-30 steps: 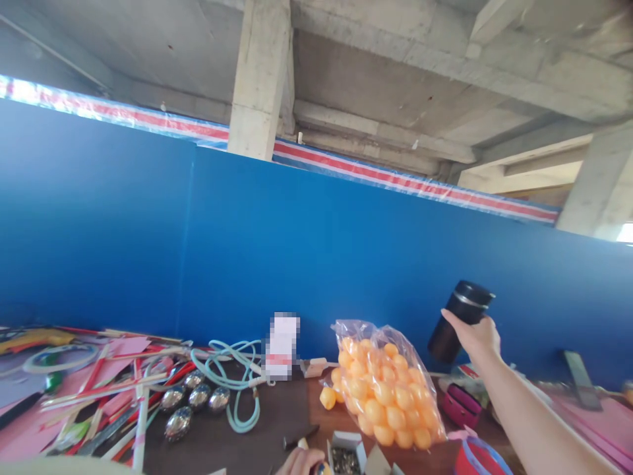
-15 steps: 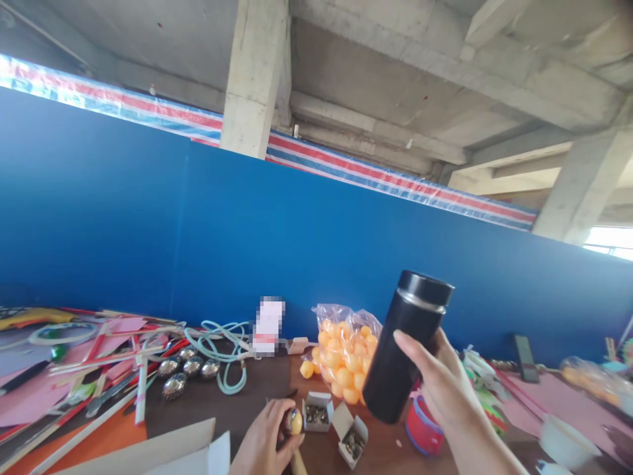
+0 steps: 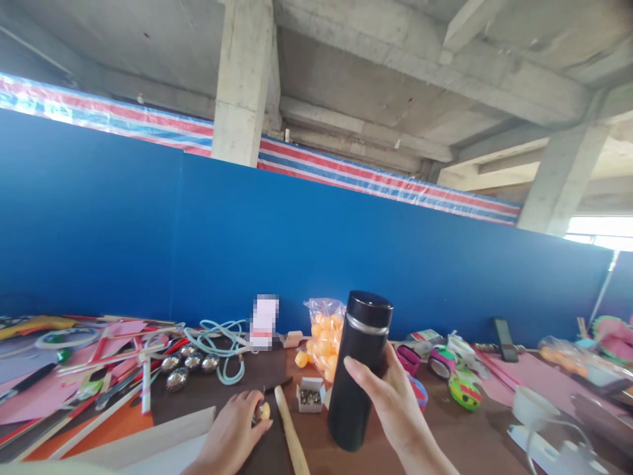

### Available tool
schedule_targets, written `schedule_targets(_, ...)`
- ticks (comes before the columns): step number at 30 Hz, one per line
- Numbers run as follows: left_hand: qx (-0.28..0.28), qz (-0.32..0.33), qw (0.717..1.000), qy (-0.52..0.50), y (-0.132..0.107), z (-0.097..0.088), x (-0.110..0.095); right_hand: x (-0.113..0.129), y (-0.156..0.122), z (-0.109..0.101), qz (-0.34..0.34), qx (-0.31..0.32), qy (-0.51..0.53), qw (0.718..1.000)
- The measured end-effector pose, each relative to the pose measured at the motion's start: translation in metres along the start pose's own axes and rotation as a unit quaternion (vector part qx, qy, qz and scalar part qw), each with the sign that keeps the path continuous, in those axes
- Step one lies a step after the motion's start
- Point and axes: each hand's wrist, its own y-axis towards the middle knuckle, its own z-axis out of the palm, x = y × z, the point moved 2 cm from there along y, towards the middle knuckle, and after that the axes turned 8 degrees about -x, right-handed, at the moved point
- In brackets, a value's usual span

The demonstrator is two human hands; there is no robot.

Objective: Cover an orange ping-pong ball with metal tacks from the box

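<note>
My right hand (image 3: 390, 402) is wrapped round a black thermos flask (image 3: 359, 376) with a silver ring below its lid. The flask is nearly upright, tilted a little; I cannot tell whether its base touches the table. My left hand (image 3: 235, 422) is low over the table, its fingers closed round a shiny metal ball (image 3: 262, 412) with a gold-looking side. A wooden stick (image 3: 291, 432) lies just right of that hand. Between the hands is a small open box (image 3: 311, 396) of little metal pieces. Behind the flask, a clear bag of orange balls (image 3: 324, 336) is partly hidden.
Several silver balls (image 3: 177, 379) and a pale blue cord (image 3: 230, 369) lie left of centre. Sticks and pink paper (image 3: 30, 396) crowd the far left. A white cardboard flap (image 3: 148, 442) is in front. A phone (image 3: 505, 340) and white cup (image 3: 534, 404) stand right.
My right hand has brought the thermos flask left and lower, now covering part of the ball bag. My left hand with the metal ball has shifted left, off the wooden stick.
</note>
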Motion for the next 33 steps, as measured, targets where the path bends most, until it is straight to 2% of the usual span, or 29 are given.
schedule_targets(2,-0.007,0.006,1.000,-0.005,0.005,-0.008,-0.010,0.003,-0.006,0.003,0.006,-0.018,0.006,1.000)
schedule_targets(4,-0.032,0.018,0.999,-0.017,0.015,-0.029,-0.033,0.005,-0.010,0.005,0.019,-0.014,0.011,1.000)
schedule_targets(8,-0.103,0.143,0.979,-0.106,0.038,-0.098,-0.112,0.008,-0.014,0.014,0.049,0.056,0.052,0.996)
schedule_targets(10,-0.040,0.197,0.966,-0.161,0.046,-0.128,-0.152,0.008,-0.015,0.019,0.057,0.076,0.051,0.994)
schedule_targets(12,0.059,0.227,0.956,-0.176,0.051,-0.150,-0.182,0.008,-0.016,0.023,0.061,0.087,0.043,0.993)
schedule_targets(14,0.151,0.253,0.943,-0.153,0.054,-0.165,-0.201,0.007,-0.019,0.026,0.070,0.109,0.061,0.990)
schedule_targets(16,0.205,0.281,0.930,-0.120,0.056,-0.174,-0.211,0.006,-0.021,0.028,0.086,0.132,0.081,0.984)
schedule_targets(18,0.220,0.303,0.923,-0.088,0.057,-0.181,-0.216,0.005,-0.023,0.030,0.088,0.148,0.086,0.981)
schedule_targets(20,0.195,0.309,0.929,-0.060,0.058,-0.186,-0.217,0.005,-0.024,0.031,0.075,0.160,0.076,0.981)
schedule_targets(23,0.109,0.284,0.951,-0.058,0.061,-0.198,-0.216,0.004,-0.024,0.035,0.066,0.174,0.047,0.981)
schedule_targets(26,0.034,0.221,0.967,-0.123,0.060,-0.217,-0.207,0.004,-0.024,0.039,0.075,0.169,0.040,0.982)
schedule_targets(28,0.018,0.157,0.972,-0.174,0.052,-0.230,-0.194,0.004,-0.024,0.042,0.078,0.162,0.063,0.982)
schedule_targets(30,0.029,0.068,0.975,-0.209,0.037,-0.236,-0.172,0.005,-0.022,0.046,0.086,0.157,0.079,0.981)
schedule_targets(33,0.055,-0.032,0.956,-0.287,0.003,-0.228,-0.129,0.008,-0.017,0.053,0.102,0.150,0.082,0.980)
